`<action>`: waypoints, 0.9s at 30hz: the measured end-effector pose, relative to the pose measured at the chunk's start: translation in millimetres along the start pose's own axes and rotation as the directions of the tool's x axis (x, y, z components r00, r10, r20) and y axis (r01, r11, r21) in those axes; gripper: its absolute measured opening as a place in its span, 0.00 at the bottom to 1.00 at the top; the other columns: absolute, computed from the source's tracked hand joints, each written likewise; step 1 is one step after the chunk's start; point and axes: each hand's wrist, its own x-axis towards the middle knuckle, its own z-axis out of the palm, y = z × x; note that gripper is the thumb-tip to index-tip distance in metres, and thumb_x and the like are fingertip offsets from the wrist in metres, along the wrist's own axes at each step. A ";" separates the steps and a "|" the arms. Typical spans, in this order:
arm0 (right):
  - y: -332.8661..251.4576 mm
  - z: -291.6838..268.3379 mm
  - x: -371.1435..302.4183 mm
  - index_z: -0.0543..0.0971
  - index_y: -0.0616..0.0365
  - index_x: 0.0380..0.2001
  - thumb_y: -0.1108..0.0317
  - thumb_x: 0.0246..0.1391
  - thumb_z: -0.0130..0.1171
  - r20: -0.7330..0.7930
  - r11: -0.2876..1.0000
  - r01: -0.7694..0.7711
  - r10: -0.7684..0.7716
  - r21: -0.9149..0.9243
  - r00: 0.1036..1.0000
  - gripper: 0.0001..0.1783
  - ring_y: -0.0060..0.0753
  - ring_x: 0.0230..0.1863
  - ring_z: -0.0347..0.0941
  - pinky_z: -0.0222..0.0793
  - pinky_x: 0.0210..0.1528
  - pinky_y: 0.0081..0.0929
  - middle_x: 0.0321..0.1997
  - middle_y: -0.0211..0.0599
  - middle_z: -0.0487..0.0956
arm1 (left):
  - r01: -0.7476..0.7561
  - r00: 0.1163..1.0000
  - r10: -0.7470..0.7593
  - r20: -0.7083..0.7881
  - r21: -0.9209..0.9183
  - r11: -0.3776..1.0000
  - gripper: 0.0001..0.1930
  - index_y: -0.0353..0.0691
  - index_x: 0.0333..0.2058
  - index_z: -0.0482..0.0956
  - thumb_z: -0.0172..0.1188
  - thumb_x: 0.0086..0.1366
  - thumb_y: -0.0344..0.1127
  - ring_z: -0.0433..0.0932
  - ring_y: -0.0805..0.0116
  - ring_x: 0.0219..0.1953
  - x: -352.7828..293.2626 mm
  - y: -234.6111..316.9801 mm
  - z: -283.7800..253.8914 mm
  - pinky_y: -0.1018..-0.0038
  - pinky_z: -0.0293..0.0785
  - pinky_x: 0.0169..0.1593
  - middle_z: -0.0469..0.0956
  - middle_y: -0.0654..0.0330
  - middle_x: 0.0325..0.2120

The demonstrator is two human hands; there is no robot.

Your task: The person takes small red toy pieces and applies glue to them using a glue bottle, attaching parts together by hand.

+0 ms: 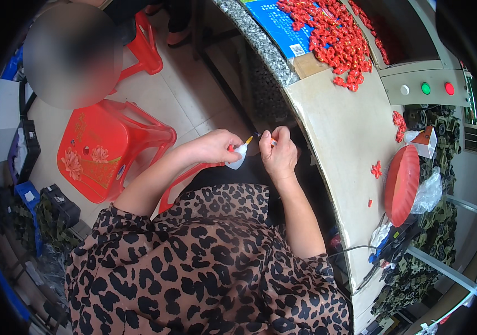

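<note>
My left hand [219, 146] is closed around a small white squeeze bottle [237, 158] with a thin yellow nozzle [249, 140] pointing up and to the right. A bit of red shows at its fingertips, too small to name. Just to the right, my right hand [281, 154] pinches a small, thin pale piece with an orange-red part [273, 142]; its kind cannot be made out. A small gap lies between the nozzle and my right fingers. Both hands are in front of my body, left of the table edge.
On the table [341, 128] at right lie a heap of small red pieces [339, 39], a blue printed sheet [283, 25], a red scalloped dish [402, 187] and a small box [425, 142]. Red plastic stools [96, 153] stand at left; another person [73, 56] is beyond.
</note>
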 end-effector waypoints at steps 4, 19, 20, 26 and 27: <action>-0.5 0.8 0.1 0.63 0.56 0.25 0.56 0.46 0.48 -0.011 0.999 0.031 -0.032 -0.020 0.999 0.15 0.49 0.19 0.70 0.65 0.20 0.37 0.15 0.44 0.71 | 0.025 1.000 -0.025 0.008 -0.002 1.000 0.10 0.31 0.27 0.73 0.53 0.49 0.34 0.70 0.74 0.19 -0.7 1.1 0.1 0.78 0.67 0.25 0.72 0.58 0.16; -0.8 1.9 -1.4 0.63 0.55 0.22 0.56 0.46 0.49 -0.021 0.996 0.079 -0.080 -0.043 0.997 0.14 0.46 0.16 0.69 0.65 0.18 0.35 0.12 0.41 0.70 | 0.028 1.000 -0.028 0.009 0.009 1.000 0.11 0.30 0.28 0.73 0.53 0.49 0.33 0.71 0.73 0.18 -1.5 -0.1 0.5 0.78 0.67 0.25 0.73 0.57 0.17; -1.7 1.9 -1.2 0.63 0.55 0.22 0.56 0.46 0.49 -0.020 0.995 0.082 -0.083 -0.048 0.996 0.14 0.46 0.16 0.69 0.65 0.18 0.35 0.12 0.41 0.70 | 0.029 1.000 -0.029 0.012 0.007 1.000 0.11 0.30 0.28 0.73 0.53 0.49 0.34 0.71 0.73 0.19 -1.7 -1.6 0.5 0.77 0.67 0.25 0.73 0.57 0.17; -0.9 1.3 -0.7 0.63 0.55 0.22 0.56 0.46 0.50 -0.010 0.995 0.095 -0.095 -0.043 0.995 0.14 0.45 0.16 0.69 0.65 0.18 0.35 0.12 0.40 0.70 | 0.021 1.000 -0.021 -0.004 0.006 1.000 0.11 0.31 0.28 0.73 0.53 0.49 0.34 0.71 0.73 0.20 -1.5 0.0 1.9 0.77 0.67 0.26 0.73 0.56 0.17; -1.0 1.6 -0.5 0.63 0.55 0.22 0.56 0.46 0.50 -0.013 0.994 0.099 -0.100 -0.054 0.995 0.14 0.45 0.15 0.69 0.65 0.18 0.35 0.12 0.40 0.70 | 0.021 1.000 -0.021 -0.005 0.006 1.000 0.11 0.31 0.28 0.73 0.53 0.49 0.34 0.71 0.73 0.20 -1.8 0.6 1.8 0.77 0.67 0.26 0.73 0.56 0.17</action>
